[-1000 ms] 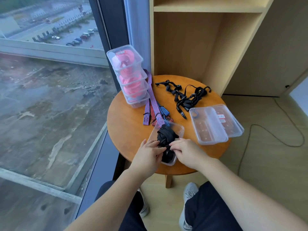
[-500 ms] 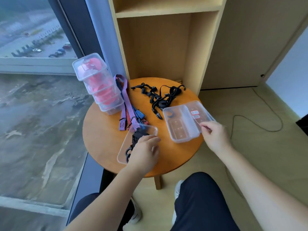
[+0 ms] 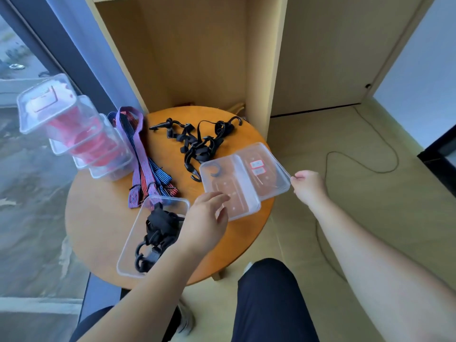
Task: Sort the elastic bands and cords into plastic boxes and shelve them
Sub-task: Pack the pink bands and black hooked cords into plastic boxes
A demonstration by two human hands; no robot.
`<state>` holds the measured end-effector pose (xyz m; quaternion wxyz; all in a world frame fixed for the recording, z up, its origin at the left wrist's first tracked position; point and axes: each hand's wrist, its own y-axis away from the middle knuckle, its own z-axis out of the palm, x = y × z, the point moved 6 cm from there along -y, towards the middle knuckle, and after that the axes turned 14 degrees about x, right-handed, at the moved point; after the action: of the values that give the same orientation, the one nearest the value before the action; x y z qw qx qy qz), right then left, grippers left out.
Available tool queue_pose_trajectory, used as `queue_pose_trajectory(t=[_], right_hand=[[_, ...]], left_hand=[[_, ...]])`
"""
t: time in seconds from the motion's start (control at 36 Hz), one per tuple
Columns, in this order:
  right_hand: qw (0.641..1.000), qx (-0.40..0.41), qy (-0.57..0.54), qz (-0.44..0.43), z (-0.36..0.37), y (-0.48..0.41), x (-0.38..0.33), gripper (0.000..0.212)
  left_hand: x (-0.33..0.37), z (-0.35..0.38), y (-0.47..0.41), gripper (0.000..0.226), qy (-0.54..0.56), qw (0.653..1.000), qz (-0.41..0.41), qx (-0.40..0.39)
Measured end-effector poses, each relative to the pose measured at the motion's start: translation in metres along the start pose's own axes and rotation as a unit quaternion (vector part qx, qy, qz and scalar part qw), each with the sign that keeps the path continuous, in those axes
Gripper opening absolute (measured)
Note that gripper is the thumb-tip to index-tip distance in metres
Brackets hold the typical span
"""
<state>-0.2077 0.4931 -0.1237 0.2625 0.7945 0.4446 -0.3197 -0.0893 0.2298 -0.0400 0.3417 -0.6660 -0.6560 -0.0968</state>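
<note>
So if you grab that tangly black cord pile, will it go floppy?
Probably floppy: the black cords lie in loose bends on the table. They look tangled, so lifting one would likely drag the rest. Their hooked ends might snag.

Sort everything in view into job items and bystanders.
Job items: open box of black hook cords; loose black cords; striped bands; stacked boxes of pink bands; left lid; right lid, pinched by right hand; shelf unit.
Bystanders: floor cable; window.

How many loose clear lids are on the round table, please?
2: the left lid by the left hand; the right lid, overlapping it, pinched by the right hand. Others may be hidden.
</note>
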Motion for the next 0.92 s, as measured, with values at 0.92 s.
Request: queue_pose_trajectory(t=[0.92], right_hand=[[0.955,0.042,-0.256,-0.142,-0.059,0.126,-0.089,0.024]], left_hand=[[0.009,-0.047,-0.002,0.036,0.146,0.976,-0.143,0.076]])
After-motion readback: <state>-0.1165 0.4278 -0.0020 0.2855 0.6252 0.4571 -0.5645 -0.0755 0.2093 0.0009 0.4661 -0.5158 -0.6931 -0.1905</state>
